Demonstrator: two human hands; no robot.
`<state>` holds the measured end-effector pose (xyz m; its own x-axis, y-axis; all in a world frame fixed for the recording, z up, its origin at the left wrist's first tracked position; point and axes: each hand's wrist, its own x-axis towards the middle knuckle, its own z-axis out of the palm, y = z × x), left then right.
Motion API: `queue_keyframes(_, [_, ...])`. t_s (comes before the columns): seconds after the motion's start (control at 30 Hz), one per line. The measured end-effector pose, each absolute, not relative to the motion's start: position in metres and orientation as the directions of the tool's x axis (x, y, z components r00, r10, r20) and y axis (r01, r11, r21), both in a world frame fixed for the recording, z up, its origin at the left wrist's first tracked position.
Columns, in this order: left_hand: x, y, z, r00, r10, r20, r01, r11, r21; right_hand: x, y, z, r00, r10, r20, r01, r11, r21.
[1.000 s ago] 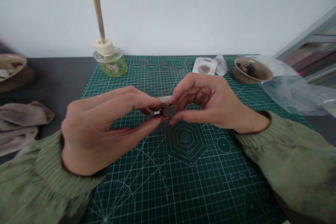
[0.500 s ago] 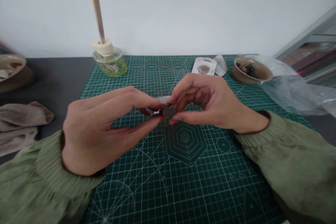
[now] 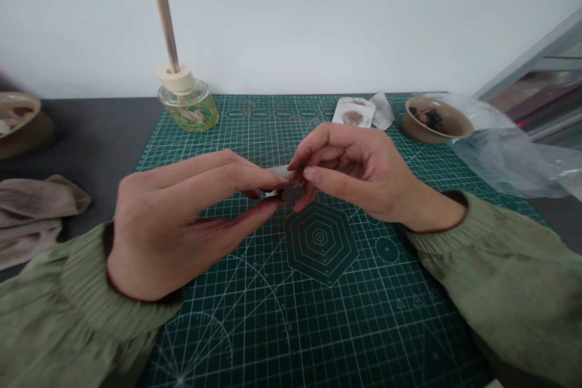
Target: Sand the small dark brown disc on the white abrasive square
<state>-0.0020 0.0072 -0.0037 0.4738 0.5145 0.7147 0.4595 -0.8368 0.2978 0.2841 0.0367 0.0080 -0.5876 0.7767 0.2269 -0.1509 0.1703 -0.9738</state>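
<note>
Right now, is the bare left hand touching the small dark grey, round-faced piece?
Touching: the head view shows the left hand pinching the grey piece, thumb below and a finger above, with no visible gap.

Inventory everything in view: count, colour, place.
Wall: one, white, behind
Mat: one, green, central
Table: one, dark, under mat
Bottle: one, yellow-green, mat's far left
Sticks: count unclear, tan, in bottle
Bowls: two, tan, far left and right
Bits: count unclear, mixed, in bowls
Cloth: count unclear, brownish, left
Pad: one, white and brown, mat's far right
Scrap: one, greyish, beside pad
Plastic: one, clear, right
Frame: one, grey, upper right
Lump: one, dark, centre
Piece: one, pale, behind lump
Sleeves: two, green, at wrists
Left hand: one, bare, holding lump
Right hand: one, bare, beside lump
</note>
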Motion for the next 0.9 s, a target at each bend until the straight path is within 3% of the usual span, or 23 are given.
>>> queue_keyframes(0.9, [-0.0031,0.0092,-0.0035,0.467,0.534,0.705,0.48,-0.822,0.305,0.2883,0.0444,0.001,-0.648,0.709,0.277,-0.162,0.226,-0.96])
